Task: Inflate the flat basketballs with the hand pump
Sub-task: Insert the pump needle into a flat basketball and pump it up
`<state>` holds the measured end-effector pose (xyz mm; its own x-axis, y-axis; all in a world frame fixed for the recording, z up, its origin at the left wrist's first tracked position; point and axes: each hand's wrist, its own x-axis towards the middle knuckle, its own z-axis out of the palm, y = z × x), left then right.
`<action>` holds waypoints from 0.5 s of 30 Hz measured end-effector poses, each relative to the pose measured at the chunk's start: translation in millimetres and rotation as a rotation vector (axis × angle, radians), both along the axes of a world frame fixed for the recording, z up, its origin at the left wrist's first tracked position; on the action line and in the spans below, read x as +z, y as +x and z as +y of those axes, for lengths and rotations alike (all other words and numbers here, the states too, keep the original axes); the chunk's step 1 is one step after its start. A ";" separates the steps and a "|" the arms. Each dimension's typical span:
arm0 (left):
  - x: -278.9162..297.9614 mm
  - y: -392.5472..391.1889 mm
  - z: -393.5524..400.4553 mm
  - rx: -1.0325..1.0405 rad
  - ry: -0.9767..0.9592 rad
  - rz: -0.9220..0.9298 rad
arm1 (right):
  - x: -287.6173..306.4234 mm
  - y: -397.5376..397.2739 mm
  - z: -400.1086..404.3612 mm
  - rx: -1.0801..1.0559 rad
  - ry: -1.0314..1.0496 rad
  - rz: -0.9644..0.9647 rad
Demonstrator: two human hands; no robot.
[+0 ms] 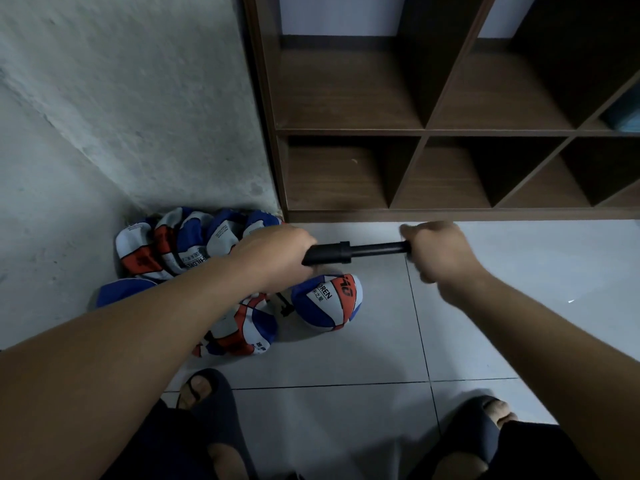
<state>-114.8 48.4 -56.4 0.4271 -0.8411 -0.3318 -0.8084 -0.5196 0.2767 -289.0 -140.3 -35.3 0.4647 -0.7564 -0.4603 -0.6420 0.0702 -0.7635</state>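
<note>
A black hand pump (341,252) lies roughly level above the floor. My left hand (277,254) grips its barrel at the left end. My right hand (436,249) grips the handle at the right end, with the thin rod drawn out between them. A short black hose (284,306) runs down from under my left hand to a red, white and blue basketball (327,301) on the tiles, which looks partly rounded. Several flat basketballs (194,244) of the same colours lie crumpled in the corner, and another flat one (242,330) sits under my left forearm.
A brown wooden cubby shelf (433,133) stands on the floor at the back right, its compartments mostly bare. A rough grey wall (121,98) fills the left. Pale floor tiles (346,410) spread in front. My two feet in dark slippers (207,393) show at the bottom.
</note>
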 end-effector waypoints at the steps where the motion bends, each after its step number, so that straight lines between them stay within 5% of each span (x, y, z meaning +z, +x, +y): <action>1: -0.8 4.1 1.7 0.015 0.005 0.001 | 3.1 -2.8 -9.3 -0.039 0.000 0.005; 15: -5.9 -12.8 -6.3 -0.050 0.027 0.012 | -28.6 8.2 42.1 0.056 0.014 0.029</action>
